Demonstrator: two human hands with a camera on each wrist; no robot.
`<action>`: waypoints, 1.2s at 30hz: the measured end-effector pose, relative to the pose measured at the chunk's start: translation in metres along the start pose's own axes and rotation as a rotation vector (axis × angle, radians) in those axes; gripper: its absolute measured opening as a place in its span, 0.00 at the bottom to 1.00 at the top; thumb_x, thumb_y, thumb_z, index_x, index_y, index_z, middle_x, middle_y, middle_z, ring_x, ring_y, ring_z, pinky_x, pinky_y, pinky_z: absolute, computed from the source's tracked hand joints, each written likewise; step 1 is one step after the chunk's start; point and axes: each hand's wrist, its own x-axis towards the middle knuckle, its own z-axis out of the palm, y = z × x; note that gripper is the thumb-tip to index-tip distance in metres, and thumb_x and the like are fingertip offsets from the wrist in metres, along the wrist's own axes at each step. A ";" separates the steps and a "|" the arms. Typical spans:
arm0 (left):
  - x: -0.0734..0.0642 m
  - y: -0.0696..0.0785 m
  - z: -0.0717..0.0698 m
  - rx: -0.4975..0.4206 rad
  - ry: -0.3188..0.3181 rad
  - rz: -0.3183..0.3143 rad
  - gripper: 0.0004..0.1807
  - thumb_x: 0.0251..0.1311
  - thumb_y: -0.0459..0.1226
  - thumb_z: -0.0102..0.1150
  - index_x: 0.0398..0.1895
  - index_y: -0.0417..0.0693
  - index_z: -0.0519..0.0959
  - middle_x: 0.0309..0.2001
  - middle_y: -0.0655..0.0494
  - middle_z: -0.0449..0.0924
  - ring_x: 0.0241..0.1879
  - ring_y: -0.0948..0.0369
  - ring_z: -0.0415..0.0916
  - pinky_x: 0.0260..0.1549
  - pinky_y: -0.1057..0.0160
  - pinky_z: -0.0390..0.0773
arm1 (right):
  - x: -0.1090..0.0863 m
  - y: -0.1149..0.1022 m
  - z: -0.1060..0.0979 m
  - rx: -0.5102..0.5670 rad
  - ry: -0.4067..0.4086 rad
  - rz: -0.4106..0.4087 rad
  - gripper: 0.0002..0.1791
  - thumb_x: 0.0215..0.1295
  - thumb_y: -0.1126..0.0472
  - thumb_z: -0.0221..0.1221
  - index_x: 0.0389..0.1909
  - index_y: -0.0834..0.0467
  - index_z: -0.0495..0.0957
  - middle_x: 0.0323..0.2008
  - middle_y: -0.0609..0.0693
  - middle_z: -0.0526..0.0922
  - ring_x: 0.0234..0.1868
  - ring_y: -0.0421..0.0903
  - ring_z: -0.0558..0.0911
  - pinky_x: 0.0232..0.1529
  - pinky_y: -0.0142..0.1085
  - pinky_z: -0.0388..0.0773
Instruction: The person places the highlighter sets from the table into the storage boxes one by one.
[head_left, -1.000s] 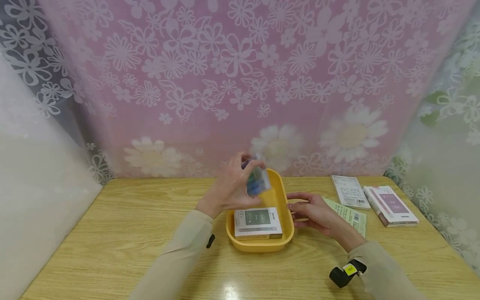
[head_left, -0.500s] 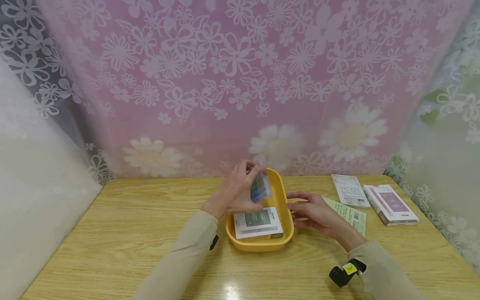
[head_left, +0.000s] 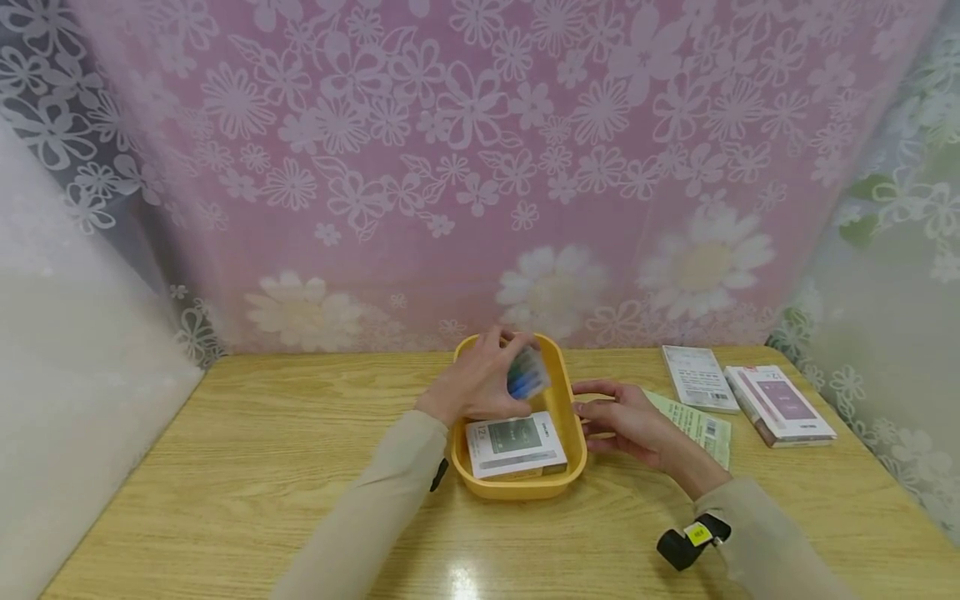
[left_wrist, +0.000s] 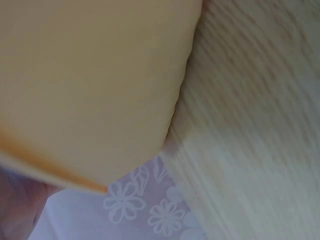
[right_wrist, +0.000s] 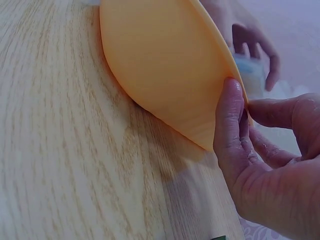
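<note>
Left hand [head_left: 474,382] holds a clear pack [head_left: 529,375] over, and right hand [head_left: 624,425] pinches, a yellow tray [head_left: 521,492] on a wooden table [head_left: 292,450] before a pink flowered curtain [head_left: 420,208], with a white box [head_left: 516,446] inside.

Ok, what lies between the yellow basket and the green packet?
The right-hand grip, which holds the rim of the yellow basket; the head view shows this.

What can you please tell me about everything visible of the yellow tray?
The yellow tray is oblong and open-topped, with rounded corners, smooth walls and a thin rim; it looks like plastic. It sits upright on the wood-grain table, its long sides running front to back. A white box lies in its near half. The right hand pinches its right rim; whether the left hand, over its far half, touches it is unclear.
</note>
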 end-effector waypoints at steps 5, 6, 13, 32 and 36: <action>0.002 0.002 0.007 0.022 -0.145 -0.053 0.33 0.60 0.51 0.66 0.69 0.64 0.68 0.63 0.51 0.68 0.52 0.55 0.71 0.50 0.55 0.79 | 0.000 0.001 0.000 0.001 0.008 -0.003 0.33 0.73 0.57 0.60 0.73 0.64 0.62 0.43 0.50 0.88 0.39 0.43 0.88 0.37 0.33 0.87; 0.002 0.002 0.008 0.039 -0.167 -0.055 0.32 0.61 0.50 0.65 0.69 0.63 0.70 0.61 0.51 0.70 0.51 0.56 0.72 0.51 0.55 0.78 | 0.000 0.001 0.000 -0.002 0.009 -0.003 0.33 0.73 0.57 0.60 0.73 0.64 0.62 0.43 0.50 0.88 0.39 0.43 0.88 0.37 0.33 0.87; -0.003 0.000 0.012 0.138 -0.191 -0.038 0.21 0.64 0.46 0.60 0.61 0.58 0.79 0.52 0.56 0.79 0.44 0.61 0.72 0.48 0.61 0.77 | 0.001 0.003 0.000 -0.009 0.014 -0.006 0.33 0.73 0.56 0.60 0.73 0.64 0.63 0.42 0.50 0.88 0.39 0.43 0.88 0.37 0.33 0.87; -0.040 0.000 -0.013 0.000 0.112 -0.064 0.16 0.66 0.39 0.59 0.56 0.50 0.81 0.51 0.49 0.81 0.38 0.58 0.74 0.40 0.58 0.79 | 0.000 0.003 0.000 0.004 0.016 -0.004 0.33 0.73 0.57 0.60 0.73 0.63 0.63 0.45 0.51 0.87 0.40 0.44 0.88 0.37 0.34 0.87; -0.055 -0.002 -0.016 -0.071 0.166 -0.157 0.19 0.67 0.38 0.59 0.60 0.49 0.79 0.56 0.47 0.80 0.44 0.54 0.77 0.44 0.53 0.81 | 0.000 0.003 0.000 0.006 0.011 -0.007 0.33 0.73 0.57 0.60 0.73 0.64 0.63 0.45 0.51 0.87 0.40 0.45 0.88 0.37 0.35 0.87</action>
